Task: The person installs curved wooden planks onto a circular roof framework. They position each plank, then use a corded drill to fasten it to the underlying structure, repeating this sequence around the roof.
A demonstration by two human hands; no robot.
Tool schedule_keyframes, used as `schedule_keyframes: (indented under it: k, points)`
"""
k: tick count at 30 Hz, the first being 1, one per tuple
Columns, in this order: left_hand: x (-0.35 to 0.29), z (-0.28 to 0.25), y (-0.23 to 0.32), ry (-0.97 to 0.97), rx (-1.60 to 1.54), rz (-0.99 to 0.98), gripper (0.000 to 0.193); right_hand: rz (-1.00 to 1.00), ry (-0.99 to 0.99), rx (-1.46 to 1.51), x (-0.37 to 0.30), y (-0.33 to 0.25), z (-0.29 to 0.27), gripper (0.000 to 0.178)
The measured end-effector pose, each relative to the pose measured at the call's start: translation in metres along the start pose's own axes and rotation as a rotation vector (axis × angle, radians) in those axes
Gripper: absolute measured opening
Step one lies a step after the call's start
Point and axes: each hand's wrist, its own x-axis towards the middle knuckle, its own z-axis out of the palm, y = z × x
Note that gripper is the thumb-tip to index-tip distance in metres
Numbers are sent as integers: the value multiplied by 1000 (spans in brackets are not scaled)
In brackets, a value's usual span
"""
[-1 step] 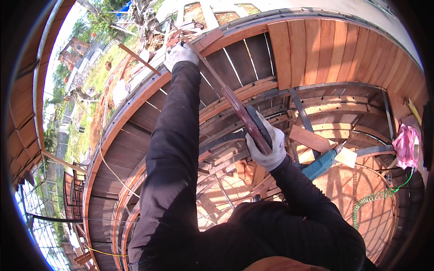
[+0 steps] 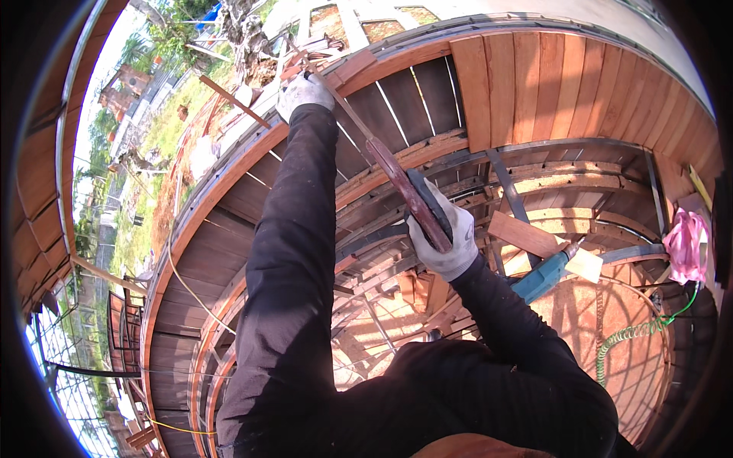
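My right hand (image 2: 452, 240), in a white work glove, is closed around the reddish-brown handle (image 2: 405, 187) of what looks like a handsaw. A dark pad or grip piece lies along the handle under my fingers. The saw's long narrow blade (image 2: 350, 113) is seen nearly edge-on and runs up and left to the curved wooden rim (image 2: 397, 70). There my left hand (image 2: 305, 93), also gloved, grips a reddish piece of wood (image 2: 291, 72) beside the blade. Its fingertips are partly hidden. A short board (image 2: 355, 67) lies on the rim across the blade from that hand.
Right of my right forearm rests a teal power drill (image 2: 540, 276), near a loose board (image 2: 527, 233). A pink plastic bag (image 2: 686, 246) hangs at the far right, above a green coiled hose (image 2: 626, 336). Curved metal and wood ribs and upright planks (image 2: 527, 91) surround me.
My right hand and the saw handle have moved slightly up and left, along the blade's line. My left hand stays in place.
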Motion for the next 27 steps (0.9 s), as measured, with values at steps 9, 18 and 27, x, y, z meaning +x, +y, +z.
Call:
schedule_keyframes:
  k: [9,18,27]
  points:
    - [17,8,-2,-37,-106,1,39,-56,-37,-45,4,5,-1,61]
    - [10,14,-3,133,-46,51,37,-58,78,68,5,40,25,57]
    - [10,-5,6,8,-84,-31,36,63,-73,-33,-6,37,18,59]
